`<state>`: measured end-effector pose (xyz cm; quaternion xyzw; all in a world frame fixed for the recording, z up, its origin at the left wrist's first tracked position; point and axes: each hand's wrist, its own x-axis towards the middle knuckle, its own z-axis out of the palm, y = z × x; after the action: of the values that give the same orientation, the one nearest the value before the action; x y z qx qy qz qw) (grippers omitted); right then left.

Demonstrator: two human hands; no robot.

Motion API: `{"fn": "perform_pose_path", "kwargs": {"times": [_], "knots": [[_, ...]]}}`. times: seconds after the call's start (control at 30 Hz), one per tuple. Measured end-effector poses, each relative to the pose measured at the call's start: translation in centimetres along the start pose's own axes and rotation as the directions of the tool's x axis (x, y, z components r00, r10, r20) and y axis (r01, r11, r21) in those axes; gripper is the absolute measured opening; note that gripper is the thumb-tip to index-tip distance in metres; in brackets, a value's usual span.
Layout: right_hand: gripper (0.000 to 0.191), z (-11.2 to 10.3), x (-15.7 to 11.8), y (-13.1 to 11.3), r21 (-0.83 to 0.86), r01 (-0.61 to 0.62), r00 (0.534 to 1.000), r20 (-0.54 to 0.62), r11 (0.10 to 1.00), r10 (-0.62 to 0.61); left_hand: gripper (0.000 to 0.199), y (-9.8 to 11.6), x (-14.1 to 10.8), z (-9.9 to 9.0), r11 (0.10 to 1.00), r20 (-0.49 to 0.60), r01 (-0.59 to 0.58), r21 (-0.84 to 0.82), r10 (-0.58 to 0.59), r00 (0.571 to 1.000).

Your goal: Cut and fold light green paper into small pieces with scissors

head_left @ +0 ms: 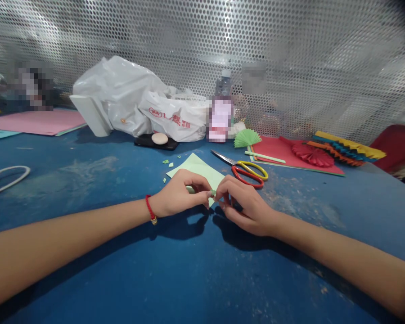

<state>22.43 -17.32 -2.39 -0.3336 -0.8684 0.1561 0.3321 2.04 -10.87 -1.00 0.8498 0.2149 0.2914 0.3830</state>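
Note:
My left hand [187, 192], with a red braided bracelet [150, 209] at its wrist, is closed in a pinch on a small piece of green paper [213, 193]. From the other side, my right hand [243, 204] meets it, fingertips pinched at the same small piece. Under and behind both hands lies a pale green paper sheet [197, 165], one corner pointing away from me. Scissors [246, 173] with one red and one yellow handle rest just beyond my right hand, blades closed. Small green paper scraps [170, 164] are scattered left of the sheet.
White plastic bags [121, 94], a black phone [155, 142] and a bottle [224, 83] stand or lie at the back. Right: a green paper fan [247, 137], red paper [273, 148], pleated strips [351, 146]. Left: pink paper [40, 121], a white cable [16, 168]. Perforated metal [195, 36] closes off the rear.

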Motion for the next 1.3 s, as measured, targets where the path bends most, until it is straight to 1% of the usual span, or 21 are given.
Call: {"fn": "perform_pose_path", "kwargs": {"times": [0.13, 0.23, 0.33, 0.47, 0.77, 0.97, 1.17, 1.23, 1.3], "knots": [[0.017, 0.0, -0.18, 0.14, 0.033, -0.027, 0.998, -0.052, 0.999, 0.029, 0.018, -0.05, -0.22, 0.12, 0.995, 0.035, -0.044, 0.094, 0.041, 0.999], [0.024, 0.07, -0.16, 0.21, 0.009, -0.044, 0.998, -0.043, 0.999, 0.044, 0.018, -0.16, -0.39, 0.18, 0.985, 0.042, -0.089, 0.148, 0.083, 0.996], [0.029, 0.13, -0.06, 0.21, -0.021, -0.039, 0.999, -0.038, 0.999, 0.038, 0.018, -0.17, -0.44, 0.2, 0.981, 0.024, -0.096, 0.169, 0.094, 0.995], [0.031, 0.18, -0.04, 0.16, -0.029, -0.033, 0.999, -0.044, 0.999, 0.032, 0.019, -0.04, -0.39, 0.2, 0.982, 0.004, -0.08, 0.174, 0.081, 0.997], [0.034, 0.24, -0.2, 0.42, -0.029, -0.051, 0.998, -0.043, 0.998, 0.05, 0.019, -0.16, -0.28, 0.29, 0.976, -0.013, -0.103, 0.19, 0.107, 0.994], [0.032, 0.2, -0.14, 0.35, -0.037, -0.038, 0.999, -0.035, 0.999, 0.037, 0.019, -0.12, -0.27, 0.27, 0.976, -0.004, -0.11, 0.188, 0.113, 0.994], [0.034, 0.17, 0.07, 0.16, -0.039, -0.079, 0.997, -0.006, 0.996, 0.079, 0.019, -0.06, -0.39, 0.26, 0.973, -0.016, -0.111, 0.204, 0.116, 0.993], [0.032, 0.15, 0.11, 0.13, -0.039, -0.084, 0.996, -0.004, 0.996, 0.084, 0.019, -0.07, -0.37, 0.22, 0.979, -0.015, -0.094, 0.183, 0.098, 0.995], [0.03, 0.16, 0.09, 0.11, -0.041, -0.071, 0.997, -0.011, 0.997, 0.071, 0.019, -0.09, -0.27, 0.14, 0.992, -0.019, -0.048, 0.117, 0.051, 0.999]]}}
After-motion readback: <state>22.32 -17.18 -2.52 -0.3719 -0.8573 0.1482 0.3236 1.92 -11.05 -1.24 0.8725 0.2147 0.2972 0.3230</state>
